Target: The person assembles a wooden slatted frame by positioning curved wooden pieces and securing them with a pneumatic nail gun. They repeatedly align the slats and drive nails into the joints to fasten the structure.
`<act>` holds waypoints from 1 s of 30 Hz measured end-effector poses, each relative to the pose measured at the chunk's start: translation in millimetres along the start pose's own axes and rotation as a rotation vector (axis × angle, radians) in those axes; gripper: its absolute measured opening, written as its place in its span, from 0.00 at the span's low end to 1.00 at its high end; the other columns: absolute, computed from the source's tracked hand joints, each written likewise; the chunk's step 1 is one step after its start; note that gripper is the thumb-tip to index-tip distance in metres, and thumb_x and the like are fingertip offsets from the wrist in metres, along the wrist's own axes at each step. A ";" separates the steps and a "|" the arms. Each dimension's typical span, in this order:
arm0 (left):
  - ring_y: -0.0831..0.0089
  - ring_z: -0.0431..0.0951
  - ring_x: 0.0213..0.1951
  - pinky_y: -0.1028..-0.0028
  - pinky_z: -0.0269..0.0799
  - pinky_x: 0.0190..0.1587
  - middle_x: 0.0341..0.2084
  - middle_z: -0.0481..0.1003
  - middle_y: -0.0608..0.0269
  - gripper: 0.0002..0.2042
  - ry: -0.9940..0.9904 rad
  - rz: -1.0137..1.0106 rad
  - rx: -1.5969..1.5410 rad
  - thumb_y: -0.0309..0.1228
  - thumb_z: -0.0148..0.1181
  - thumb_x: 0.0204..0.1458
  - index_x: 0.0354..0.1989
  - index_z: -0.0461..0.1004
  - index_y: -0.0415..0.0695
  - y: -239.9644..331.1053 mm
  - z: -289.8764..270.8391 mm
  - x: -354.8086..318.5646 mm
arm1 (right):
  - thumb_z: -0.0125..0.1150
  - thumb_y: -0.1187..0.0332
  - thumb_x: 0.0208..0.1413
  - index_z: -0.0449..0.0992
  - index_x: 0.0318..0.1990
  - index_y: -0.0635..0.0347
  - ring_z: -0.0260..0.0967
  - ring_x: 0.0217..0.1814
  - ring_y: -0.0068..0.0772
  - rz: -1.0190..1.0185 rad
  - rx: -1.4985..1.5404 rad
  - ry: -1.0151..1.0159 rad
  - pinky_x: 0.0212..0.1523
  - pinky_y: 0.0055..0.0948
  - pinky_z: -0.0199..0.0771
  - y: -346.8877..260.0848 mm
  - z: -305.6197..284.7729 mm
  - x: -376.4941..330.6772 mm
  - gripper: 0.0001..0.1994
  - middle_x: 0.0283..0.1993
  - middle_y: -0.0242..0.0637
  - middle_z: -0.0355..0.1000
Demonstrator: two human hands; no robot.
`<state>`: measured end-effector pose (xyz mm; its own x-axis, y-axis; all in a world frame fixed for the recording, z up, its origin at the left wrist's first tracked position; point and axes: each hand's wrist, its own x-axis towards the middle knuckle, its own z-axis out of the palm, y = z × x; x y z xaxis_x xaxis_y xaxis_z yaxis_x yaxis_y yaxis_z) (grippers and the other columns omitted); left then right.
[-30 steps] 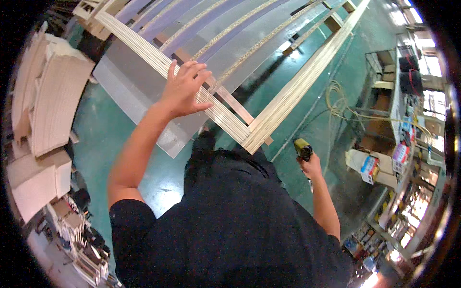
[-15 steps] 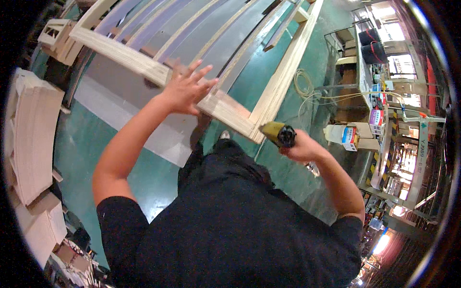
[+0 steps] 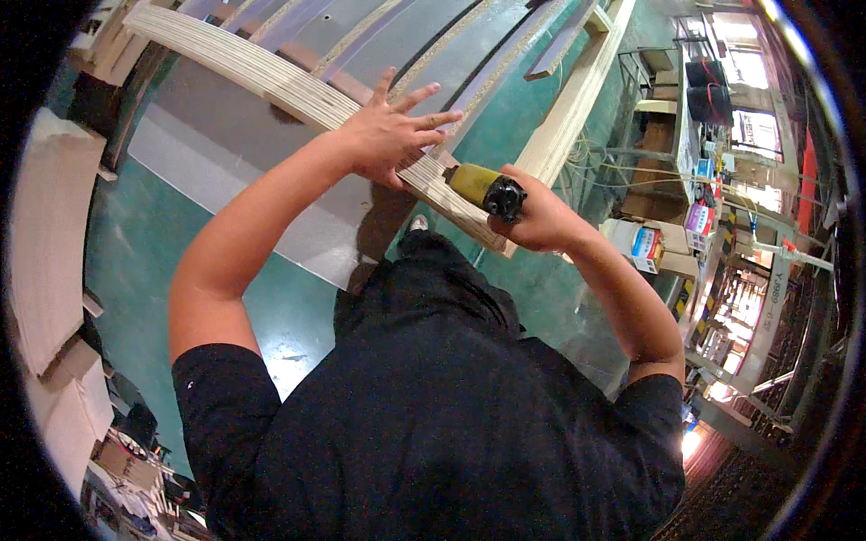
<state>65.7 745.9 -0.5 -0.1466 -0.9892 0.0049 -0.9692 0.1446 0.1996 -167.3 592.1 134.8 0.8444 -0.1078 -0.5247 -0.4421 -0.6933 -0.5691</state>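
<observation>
My right hand point(image 3: 546, 215) is closed round a yellow nail gun with a black end cap point(image 3: 484, 189). The gun's nose points left, at the near rail of a pale wooden frame point(image 3: 253, 70), close to the rail's right corner. Over that same rail lies my left hand point(image 3: 390, 135), fingers spread, just left of the gun; whether its palm presses on the wood cannot be seen. Several wooden slats point(image 3: 361, 38) with purplish sides run away from the near rail inside the frame. The side rail point(image 3: 573, 117) meets the near rail beyond my right hand.
A grey sheet point(image 3: 207, 149) lies beneath the frame on the green floor point(image 3: 144, 298). Stacked pale boards point(image 3: 59, 243) stand at the left. To the right are a bench point(image 3: 690, 162), a cardboard box point(image 3: 681, 239) and a loose yellowish hose point(image 3: 586, 153).
My right hand has brought the nail gun left and forward, from the frame's corner onto the near rail. My left hand has shifted right along the rail, fingers still spread.
</observation>
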 end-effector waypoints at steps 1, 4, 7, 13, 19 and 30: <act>0.56 0.43 0.82 0.20 0.29 0.72 0.81 0.48 0.84 0.58 0.005 0.022 0.006 0.62 0.82 0.25 0.74 0.65 0.65 0.1 1.3 0.4 | 0.68 0.74 0.52 0.73 0.52 0.65 0.74 0.48 0.38 0.013 0.055 0.008 0.54 0.37 0.75 6.3 2.7 5.0 0.19 0.44 0.42 0.75; 0.58 0.48 0.80 0.20 0.29 0.72 0.80 0.53 0.86 0.58 -0.043 0.038 -0.023 0.63 0.81 0.27 0.74 0.64 0.63 -1.1 1.1 3.5 | 0.66 0.75 0.53 0.73 0.59 0.65 0.74 0.51 0.33 0.060 0.190 0.024 0.57 0.34 0.75 18.7 5.9 14.7 0.24 0.50 0.39 0.78; 0.59 0.52 0.78 0.20 0.30 0.72 0.78 0.56 0.86 0.56 -0.066 0.022 -0.049 0.61 0.81 0.29 0.74 0.63 0.62 0.1 -4.1 2.4 | 0.65 0.75 0.52 0.75 0.61 0.66 0.75 0.53 0.34 0.161 0.283 -0.033 0.60 0.33 0.74 10.0 1.1 24.2 0.26 0.53 0.42 0.80; 0.56 0.56 0.77 0.20 0.31 0.73 0.77 0.58 0.85 0.54 -0.042 0.019 -0.068 0.59 0.81 0.29 0.72 0.65 0.62 -2.0 -3.9 -1.8 | 0.68 0.74 0.53 0.77 0.57 0.65 0.75 0.46 0.30 0.118 0.271 -0.043 0.52 0.34 0.78 -0.9 -2.6 31.7 0.22 0.46 0.39 0.81; 0.54 0.57 0.76 0.22 0.34 0.73 0.77 0.58 0.83 0.52 -0.021 0.014 -0.100 0.57 0.82 0.29 0.70 0.66 0.60 -3.4 2.4 1.9 | 0.66 0.74 0.55 0.78 0.56 0.66 0.72 0.41 0.28 0.133 0.258 -0.046 0.46 0.33 0.77 -6.5 -1.8 35.6 0.20 0.41 0.37 0.79; 0.55 0.57 0.75 0.25 0.39 0.74 0.77 0.58 0.82 0.50 0.027 0.025 -0.118 0.53 0.83 0.31 0.69 0.67 0.59 -4.1 7.3 -0.2 | 0.65 0.73 0.55 0.78 0.57 0.65 0.74 0.43 0.30 0.116 0.214 -0.041 0.49 0.34 0.78 -2.7 1.8 37.7 0.20 0.43 0.39 0.80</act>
<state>68.3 745.7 -8.4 -0.1636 -0.9858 0.0376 -0.9349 0.1671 0.3130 -134.8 591.2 115.4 0.7733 -0.1460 -0.6169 -0.5930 -0.5110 -0.6224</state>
